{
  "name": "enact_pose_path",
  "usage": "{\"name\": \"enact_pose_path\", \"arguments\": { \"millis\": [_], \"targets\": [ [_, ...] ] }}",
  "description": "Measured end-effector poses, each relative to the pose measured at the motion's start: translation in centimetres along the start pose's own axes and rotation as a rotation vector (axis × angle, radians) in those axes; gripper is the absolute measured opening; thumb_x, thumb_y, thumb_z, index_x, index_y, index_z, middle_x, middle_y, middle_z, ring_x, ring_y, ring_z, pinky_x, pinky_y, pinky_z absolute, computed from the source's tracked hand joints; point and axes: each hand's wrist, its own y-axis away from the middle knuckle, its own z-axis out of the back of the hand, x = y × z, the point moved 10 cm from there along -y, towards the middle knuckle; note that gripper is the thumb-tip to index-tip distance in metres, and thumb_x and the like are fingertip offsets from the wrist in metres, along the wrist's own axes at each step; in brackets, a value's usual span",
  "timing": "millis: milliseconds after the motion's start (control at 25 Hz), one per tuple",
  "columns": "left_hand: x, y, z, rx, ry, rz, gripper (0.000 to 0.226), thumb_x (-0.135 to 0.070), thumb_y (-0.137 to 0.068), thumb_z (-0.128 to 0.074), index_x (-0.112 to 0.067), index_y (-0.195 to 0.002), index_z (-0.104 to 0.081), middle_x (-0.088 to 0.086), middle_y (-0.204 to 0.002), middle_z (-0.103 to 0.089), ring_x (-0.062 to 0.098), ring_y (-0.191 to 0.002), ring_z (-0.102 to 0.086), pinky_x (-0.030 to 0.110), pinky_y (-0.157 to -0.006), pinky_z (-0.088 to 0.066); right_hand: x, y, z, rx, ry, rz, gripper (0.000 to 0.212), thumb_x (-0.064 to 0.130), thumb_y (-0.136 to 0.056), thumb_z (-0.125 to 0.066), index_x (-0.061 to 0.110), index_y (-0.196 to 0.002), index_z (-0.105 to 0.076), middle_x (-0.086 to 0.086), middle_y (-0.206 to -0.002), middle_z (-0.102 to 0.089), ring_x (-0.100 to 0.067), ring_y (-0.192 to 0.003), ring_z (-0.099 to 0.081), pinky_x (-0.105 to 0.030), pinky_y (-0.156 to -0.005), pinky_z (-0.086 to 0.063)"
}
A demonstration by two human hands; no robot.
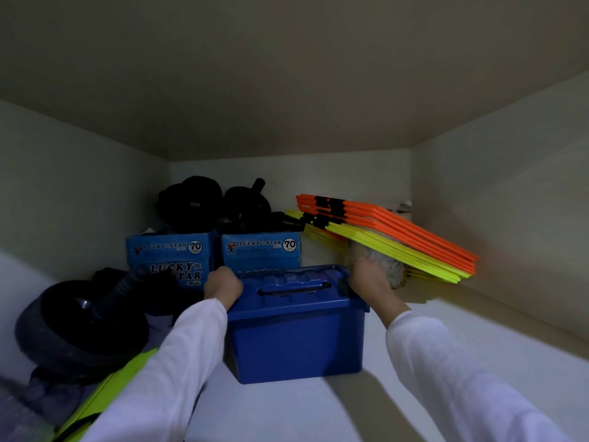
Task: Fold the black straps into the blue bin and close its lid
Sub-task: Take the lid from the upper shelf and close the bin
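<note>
the blue bin (296, 333) sits on the white shelf (398, 387), lid (293, 288) closed. left hand (222, 283) grasps its 9 o'clock rim, right hand (366, 277) its 3 o'clock rim. lucky star boxes (261, 250) at 12 o'clock.

Two Lucky Star boxes (213, 255) sit beside stacked orange and yellow rods (392, 232).

blue bin (294, 342) | upright on white shelf | lid (296, 287) closed, handle flat
</note>
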Motion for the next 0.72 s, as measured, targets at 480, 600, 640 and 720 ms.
{"name": "enact_pose_path", "arguments": {
  "millis": [480, 600, 640, 720],
  "targets": [
    [0.1, -1.2, -0.4, -0.004, 0.055, 0.001, 0.032, -0.008, -0.096, -0.045, 0.007, -0.122, -0.054, 0.023, -0.13, -0.056, 0.036, -0.119, -0.055, 0.037, -0.091, -0.046, -0.2, -0.6, -0.8, 0.051, -0.022, -0.022, 0.029, 0.01, -0.093, -0.047, 0.001, -0.118, -0.059, -0.019, -0.121, -0.063, -0.033, -0.111, -0.061, -0.035, -0.081, -0.05],
    [0.4, -1.6, -0.8, 0.014, 0.093, 0.016, 0.032, -0.009, -0.096, -0.046, 0.008, -0.121, -0.055, 0.024, -0.127, -0.058, 0.036, -0.116, -0.056, 0.034, -0.081, -0.046, -0.2, -0.8, -1.1, 0.083, -0.017, -0.003, 0.029, 0.015, -0.094, -0.048, 0.002, -0.117, -0.06, -0.018, -0.121, -0.063, -0.032, -0.11, -0.061, -0.03, -0.071, -0.042],
    [0.6, -1.8, -1.0, 0.021, 0.113, 0.018, 0.032, -0.009, -0.095, -0.047, 0.009, -0.12, -0.055, 0.024, -0.126, -0.058, 0.036, -0.114, -0.057, 0.032, -0.076, -0.043, -0.2, -0.9, -1.2, 0.094, -0.019, 0.005, 0.029, 0.016, -0.094, -0.047, 0.002, -0.117, -0.06, -0.018, -0.121, -0.063, -0.032, -0.11, -0.061, -0.029, -0.07, -0.04],
    [0.8, -2.2, -1.6, 0.045, 0.15, 0.02, 0.028, -0.01, -0.094, -0.049, 0.008, -0.114, -0.058, 0.025, -0.124, -0.059, 0.035, -0.108, -0.059, 0.029, -0.07, -0.038, -0.3, -1.1, -1.2, 0.106, -0.022, 0.012, 0.03, 0.016, -0.095, -0.045, 0.002, -0.118, -0.059, -0.018, -0.121, -0.063, -0.032, -0.111, -0.061, -0.029, -0.071, -0.039]
  ]
}}
